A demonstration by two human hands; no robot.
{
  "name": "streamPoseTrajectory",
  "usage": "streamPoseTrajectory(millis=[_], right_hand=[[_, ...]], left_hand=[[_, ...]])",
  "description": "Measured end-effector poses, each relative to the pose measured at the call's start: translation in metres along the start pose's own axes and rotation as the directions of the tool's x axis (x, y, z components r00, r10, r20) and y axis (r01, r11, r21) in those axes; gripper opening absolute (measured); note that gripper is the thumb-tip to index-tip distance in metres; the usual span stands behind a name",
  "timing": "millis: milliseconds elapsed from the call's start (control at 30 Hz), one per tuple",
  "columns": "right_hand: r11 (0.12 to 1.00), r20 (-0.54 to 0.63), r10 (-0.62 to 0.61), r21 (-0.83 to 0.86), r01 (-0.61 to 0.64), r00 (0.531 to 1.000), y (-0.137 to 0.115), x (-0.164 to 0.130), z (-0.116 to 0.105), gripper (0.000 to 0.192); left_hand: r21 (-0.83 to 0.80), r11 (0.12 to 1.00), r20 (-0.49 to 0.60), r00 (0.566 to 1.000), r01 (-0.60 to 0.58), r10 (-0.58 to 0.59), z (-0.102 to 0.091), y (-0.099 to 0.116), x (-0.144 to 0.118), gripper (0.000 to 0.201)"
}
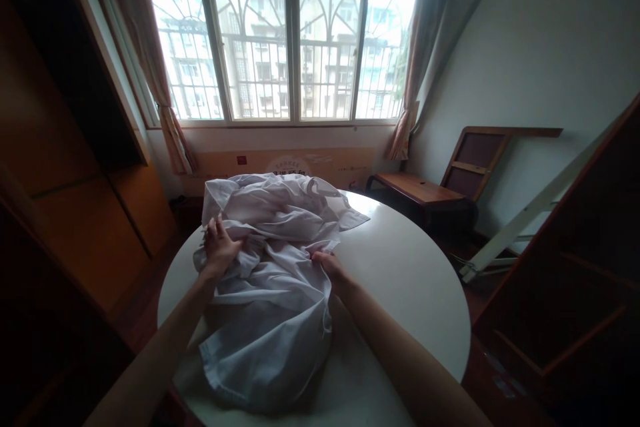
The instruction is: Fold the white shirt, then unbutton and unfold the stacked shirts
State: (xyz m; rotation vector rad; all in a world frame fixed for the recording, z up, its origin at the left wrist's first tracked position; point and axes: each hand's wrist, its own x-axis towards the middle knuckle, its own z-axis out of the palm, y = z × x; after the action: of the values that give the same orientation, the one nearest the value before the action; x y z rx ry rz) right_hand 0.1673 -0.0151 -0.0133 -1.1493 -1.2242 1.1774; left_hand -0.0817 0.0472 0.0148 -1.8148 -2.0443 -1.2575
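Observation:
A crumpled white shirt point(280, 287) lies heaped on the round white table point(400, 267). What looks like its collar is at the far right of the heap, and a hemmed edge spreads toward me at the near left. My left hand point(220, 250) is on the left side of the shirt, its fingers curled over a fold and the thumb out to the right. On the opposite side, my right hand point(333, 270) pinches the cloth near its right edge. Folds hide some of the fingertips of both hands.
Beyond the table stand a long printed cardboard box point(325, 161) and a barred window point(290, 53) with tied curtains. To the right are a low wooden bench point(425, 188), a white ladder point(530, 227) and a dark wooden panel. An orange-brown cabinet point(125, 233) stands left.

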Motion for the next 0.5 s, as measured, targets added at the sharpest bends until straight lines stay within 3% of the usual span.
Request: streamPoseTrajectory(millis=[100, 167, 267, 333, 433, 467, 500], right_hand=[[0.998, -0.024, 0.051, 0.033, -0.050, 0.998, -0.002, -0.002, 0.001, 0.012], [0.995, -0.039, 0.079, 0.061, -0.077, 0.996, -0.003, -0.003, 0.002, 0.012], [0.992, -0.131, 0.109, 0.084, -0.099, 0.985, -0.005, -0.002, 0.003, 0.016], [0.996, -0.243, 0.090, 0.047, -0.081, 0.966, -0.004, 0.000, 0.002, 0.022], [0.997, -0.375, 0.003, -0.065, -0.030, 0.927, -0.002, 0.005, -0.001, 0.034], [0.989, -0.411, -0.065, -0.147, 0.004, 0.909, -0.001, 0.006, -0.002, 0.042], [0.970, -0.443, -0.146, -0.240, 0.039, 0.884, -0.002, 0.006, -0.003, 0.053]], left_hand=[[-0.019, 0.991, 0.229, 0.965, 0.135, -0.127, 0.009, -0.020, 0.001, 0.047], [-0.083, 0.986, 0.243, 0.963, 0.145, -0.121, 0.009, -0.023, -0.002, 0.031], [-0.211, 0.971, 0.006, 0.993, 0.115, -0.117, -0.001, -0.010, -0.011, 0.022], [-0.334, 0.942, -0.188, 0.977, 0.035, -0.103, -0.009, 0.012, -0.025, 0.017], [-0.446, 0.837, -0.238, 0.943, -0.318, 0.231, -0.011, 0.051, -0.059, 0.022], [-0.462, 0.775, -0.172, 0.901, -0.431, 0.398, -0.010, 0.063, -0.073, 0.025], [-0.492, 0.684, -0.063, 0.806, -0.538, 0.589, -0.007, 0.073, -0.087, 0.027]])
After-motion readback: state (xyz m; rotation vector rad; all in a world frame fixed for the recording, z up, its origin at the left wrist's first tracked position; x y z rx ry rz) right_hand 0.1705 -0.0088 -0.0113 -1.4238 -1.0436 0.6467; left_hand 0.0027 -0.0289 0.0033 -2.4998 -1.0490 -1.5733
